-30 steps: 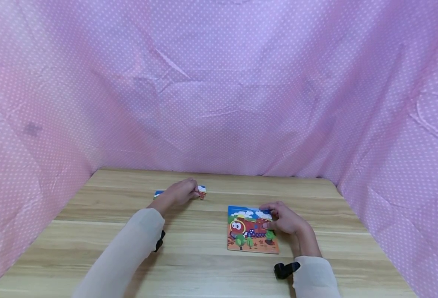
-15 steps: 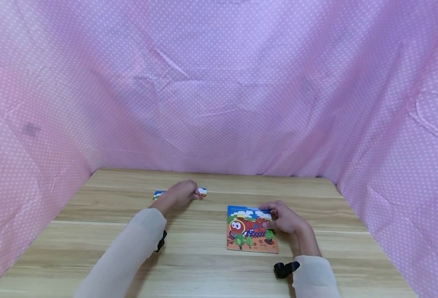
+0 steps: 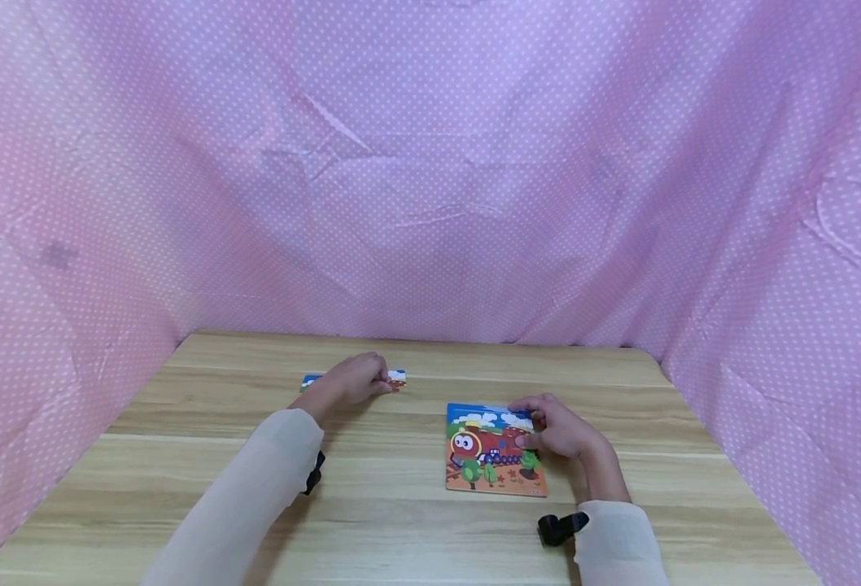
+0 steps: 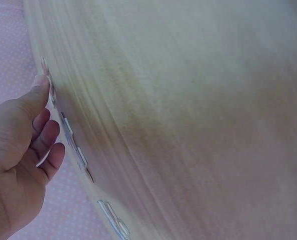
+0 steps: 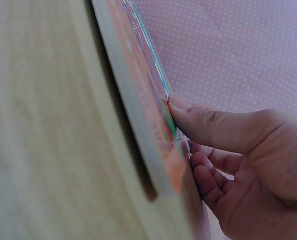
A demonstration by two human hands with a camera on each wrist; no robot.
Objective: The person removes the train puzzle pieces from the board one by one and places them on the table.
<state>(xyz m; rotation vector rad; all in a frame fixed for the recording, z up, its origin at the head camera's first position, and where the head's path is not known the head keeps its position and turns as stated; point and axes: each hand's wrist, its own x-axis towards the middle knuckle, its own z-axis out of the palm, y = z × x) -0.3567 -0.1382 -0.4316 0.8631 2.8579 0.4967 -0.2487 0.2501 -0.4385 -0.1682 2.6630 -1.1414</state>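
My left hand [image 3: 357,379] is at the far left of the table, its thumb and fingertips pinching a jigsaw piece [image 3: 399,377] printed with white cloud and red. In the left wrist view the thumb presses the edge of that piece, and more flat pieces [image 4: 74,142] lie along the table beside the curled fingers. A blue-and-white piece [image 3: 309,380] shows left of the wrist. Right of centre lies a square puzzle board [image 3: 483,456] with a smiling red train. My right hand [image 3: 564,431] grips its right side, thumb on the picture, other fingers at the edge.
The wood-grain table [image 3: 386,521] is ringed at the back and sides by a pink dotted cloth [image 3: 430,203]. A black wrist camera [image 3: 558,529] sits by the right sleeve; another [image 3: 314,474] is at the left wrist.
The jigsaw piece at the left fingertips has shifted slightly, with less of its lower part showing. My right hand and the board have stayed practically still.
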